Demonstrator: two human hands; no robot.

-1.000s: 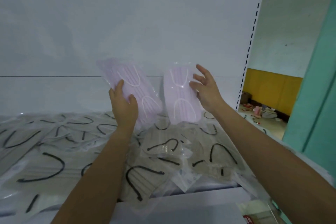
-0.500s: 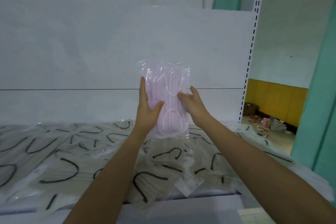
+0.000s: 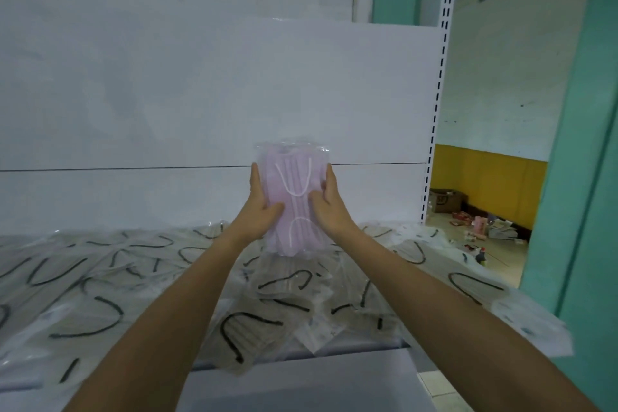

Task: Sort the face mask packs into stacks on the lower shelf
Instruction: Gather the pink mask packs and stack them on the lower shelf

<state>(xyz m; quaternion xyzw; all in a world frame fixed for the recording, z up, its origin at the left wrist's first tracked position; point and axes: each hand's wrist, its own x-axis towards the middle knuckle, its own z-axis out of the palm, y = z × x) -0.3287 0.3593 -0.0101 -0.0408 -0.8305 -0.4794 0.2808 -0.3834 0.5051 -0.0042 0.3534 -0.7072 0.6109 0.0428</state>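
The left hand (image 3: pixel 264 209) and right hand (image 3: pixel 329 207) are seen pressed against opposite long edges of the pink mask packs (image 3: pixel 296 197). The fingers are laid straight up the sides and each thumb is folded across the front film, so the bundle is clasped between the two palms. Neither hand is nearer to it than the other. How many packs are squared together cannot be told.

The bundle is held on end with its long axis upright, the top edge standing clear above the fingertips. The bottom edge hangs below the wrists, just above the clutter underneath and apparently not touching it.

Directly beneath the hands, and spreading well out to both sides, black-looped packs (image 3: pixel 254 328) are strewn over the upper shelf (image 3: pixel 351 349), overlapping in no order. Beyond the fingertips stands the white back panel (image 3: pixel 200 94), with the slotted upright (image 3: pixel 442 77) off to the right of the right hand.

Below the forearms and nearer the person, a pale ledge is shown. It is judged to be the lower shelf (image 3: pixel 301 385), so the coming move is expected to run downward and back toward the body.

Far beyond the right hand, a cardboard box (image 3: pixel 444 200) sits on the floor (image 3: pixel 501 257); its contents cannot be made out.
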